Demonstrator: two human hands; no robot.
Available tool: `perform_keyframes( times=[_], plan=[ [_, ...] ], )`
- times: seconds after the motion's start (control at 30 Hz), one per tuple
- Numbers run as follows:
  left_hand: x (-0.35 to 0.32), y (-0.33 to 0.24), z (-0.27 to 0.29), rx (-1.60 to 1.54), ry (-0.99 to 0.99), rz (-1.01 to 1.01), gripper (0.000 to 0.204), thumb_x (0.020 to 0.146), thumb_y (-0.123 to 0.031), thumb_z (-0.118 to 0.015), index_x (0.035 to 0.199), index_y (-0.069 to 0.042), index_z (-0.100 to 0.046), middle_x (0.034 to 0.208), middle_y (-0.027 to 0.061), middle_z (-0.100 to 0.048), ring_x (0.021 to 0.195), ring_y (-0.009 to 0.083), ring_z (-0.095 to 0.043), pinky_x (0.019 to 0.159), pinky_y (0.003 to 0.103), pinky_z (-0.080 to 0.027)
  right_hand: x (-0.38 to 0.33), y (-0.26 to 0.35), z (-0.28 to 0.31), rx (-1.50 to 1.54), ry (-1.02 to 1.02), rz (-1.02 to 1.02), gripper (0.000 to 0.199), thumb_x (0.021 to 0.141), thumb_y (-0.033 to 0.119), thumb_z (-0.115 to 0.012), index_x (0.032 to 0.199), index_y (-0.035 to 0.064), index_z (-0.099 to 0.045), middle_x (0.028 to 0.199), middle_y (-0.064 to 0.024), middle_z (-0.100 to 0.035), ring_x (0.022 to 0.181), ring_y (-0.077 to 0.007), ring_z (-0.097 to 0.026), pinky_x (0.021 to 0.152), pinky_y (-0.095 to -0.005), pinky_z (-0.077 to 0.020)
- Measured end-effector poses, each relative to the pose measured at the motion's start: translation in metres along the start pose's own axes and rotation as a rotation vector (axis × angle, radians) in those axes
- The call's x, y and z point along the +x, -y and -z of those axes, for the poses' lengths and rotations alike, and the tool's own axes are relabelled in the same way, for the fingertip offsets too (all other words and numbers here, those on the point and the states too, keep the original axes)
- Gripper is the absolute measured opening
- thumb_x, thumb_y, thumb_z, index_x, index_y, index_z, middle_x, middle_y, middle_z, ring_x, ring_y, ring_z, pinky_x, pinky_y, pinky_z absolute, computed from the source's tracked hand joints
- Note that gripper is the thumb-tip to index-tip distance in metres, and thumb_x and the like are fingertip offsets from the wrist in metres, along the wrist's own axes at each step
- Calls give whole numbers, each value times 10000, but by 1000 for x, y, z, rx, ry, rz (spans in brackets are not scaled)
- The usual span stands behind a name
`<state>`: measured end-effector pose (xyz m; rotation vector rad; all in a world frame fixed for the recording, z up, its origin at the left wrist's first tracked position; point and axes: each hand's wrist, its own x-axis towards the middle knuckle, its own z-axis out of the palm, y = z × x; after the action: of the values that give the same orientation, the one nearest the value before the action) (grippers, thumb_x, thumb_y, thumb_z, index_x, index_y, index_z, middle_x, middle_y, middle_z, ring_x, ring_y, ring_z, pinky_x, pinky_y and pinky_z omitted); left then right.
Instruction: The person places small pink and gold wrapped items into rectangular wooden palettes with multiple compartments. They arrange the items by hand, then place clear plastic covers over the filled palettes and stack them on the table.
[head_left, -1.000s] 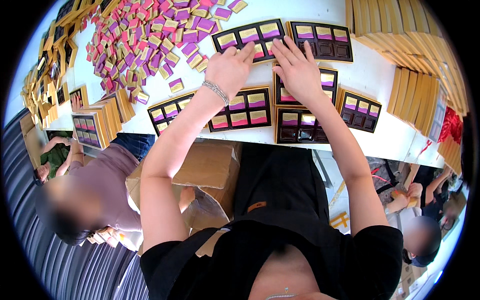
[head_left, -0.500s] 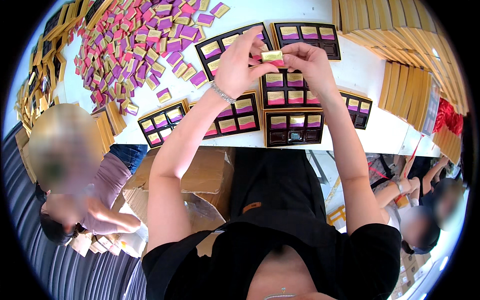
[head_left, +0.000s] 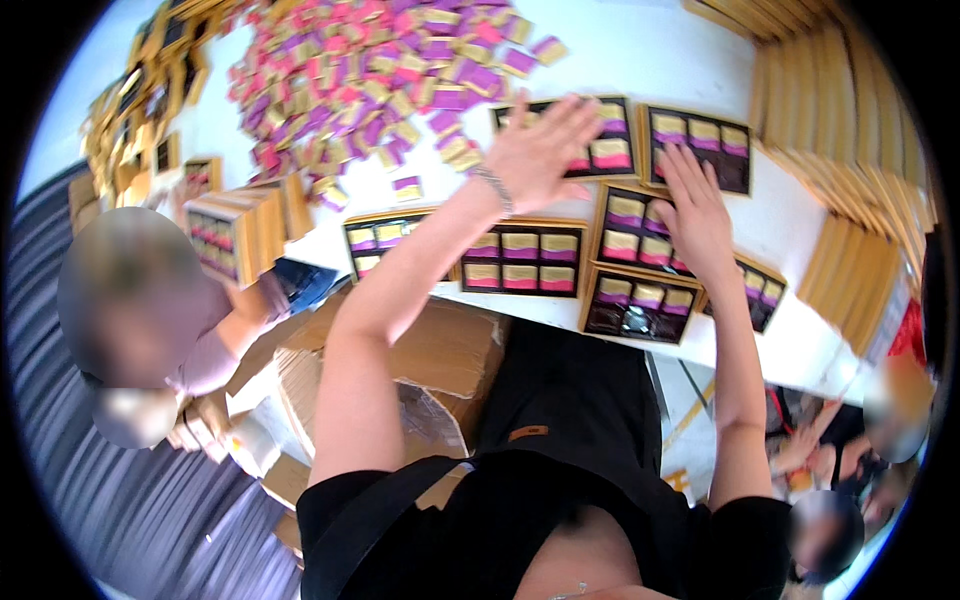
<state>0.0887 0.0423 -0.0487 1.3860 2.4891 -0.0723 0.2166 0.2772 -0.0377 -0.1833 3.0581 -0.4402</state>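
Observation:
My left hand [head_left: 540, 155] lies spread and flat over a black-trayed, gold-rimmed box [head_left: 618, 125] of wrapped chocolates, hiding much of it. My right hand [head_left: 697, 215] has its fingers stretched out over the lower edge of the upper right box [head_left: 735, 140]. That box has purple-and-gold chocolates in its top row and dark compartments below. Under my right palm is another box [head_left: 622, 215] with purple and pink chocolates, partly covered. Nothing shows in the fingers of either hand. Nearer me, the front box [head_left: 640, 300] has chocolates along its top row and a shiny spot below.
Loose pink, purple and gold chocolates [head_left: 350, 85] are heaped at the far left. More boxes [head_left: 520, 258] line the table's near edge. Gold box stacks [head_left: 845, 270] stand at right. A co-worker [head_left: 210, 320] sits at left beside a box stack [head_left: 235, 240]; cardboard cartons [head_left: 430, 345] are below.
The pink-and-gold chocolate held between my fingers no longer shows in them. My hands have spread apart and flattened over the boxes. The whole view has shifted, with the table lower and further right.

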Motion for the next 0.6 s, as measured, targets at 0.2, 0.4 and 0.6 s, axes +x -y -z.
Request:
perform_keyframes(
  times=[0.2,0.4,0.6],
  plan=[
    [-16,15,2,-167,-308,-41,981,801,-722,-474,1547,-183,-134,1614,20,-131,1480,215,-149,1115,695,-28,7,2,10,-29,16,70,676,841,163,-640,1458,91,-373,1506,-88,-386,1410,-246,-332,1175,-504,-177],
    [4,216,18,-267,-891,695,448,826,-206,-683,1252,-116,-577,1014,158,-691,913,346,-668,844,443,-516,146,19,11,354,-423,202,198,858,17,-630,1047,61,-668,1014,-103,-685,910,-297,-658,756,-335,-531],
    [-14,304,-24,-217,-438,790,615,721,-363,-802,1265,-171,-589,1099,94,-697,928,288,-686,818,393,-538,328,136,-57,456,-342,483,198,865,79,-604,1046,91,-682,952,-132,-679,850,-322,-645,710,-416,-509]
  ],
)
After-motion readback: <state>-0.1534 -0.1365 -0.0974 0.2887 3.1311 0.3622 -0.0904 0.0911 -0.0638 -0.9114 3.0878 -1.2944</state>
